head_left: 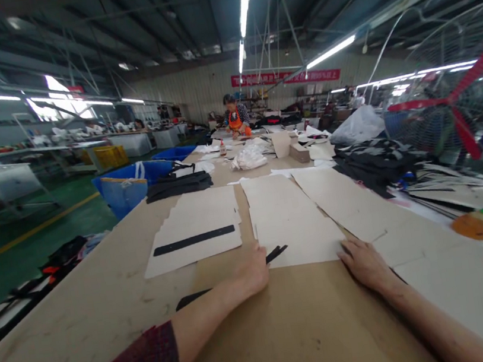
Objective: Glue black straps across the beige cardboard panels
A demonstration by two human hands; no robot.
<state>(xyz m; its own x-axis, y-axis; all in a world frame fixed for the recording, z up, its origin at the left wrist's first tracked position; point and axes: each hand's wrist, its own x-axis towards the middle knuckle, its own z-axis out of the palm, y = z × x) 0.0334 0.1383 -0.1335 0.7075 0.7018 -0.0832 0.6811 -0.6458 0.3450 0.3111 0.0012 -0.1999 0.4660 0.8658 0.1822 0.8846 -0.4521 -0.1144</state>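
In the middle of the table lies a pale card sheet point(294, 221), its near edge between my two hands. My left hand point(256, 270) is closed at the sheet's near left corner, with thin black strips point(276, 254) sticking out to its right over the sheet. Another black piece point(190, 299) shows behind my left forearm; whether it joins those strips is hidden. My right hand point(363, 263) pinches the sheet's near right corner, fingers curled. Something dark shows beside that wrist, too covered to name. Left of the sheet, a black strip point(193, 240) rests across stacked pale sheets point(201, 210).
More pale sheets point(363, 218) overlap on the right. Black fabric point(179, 184) and a blue bin point(130, 187) are at the left edge. White plastic bags point(249, 156) lie farther back, where a person point(236, 116) works. A large fan point(450, 98) stands right.
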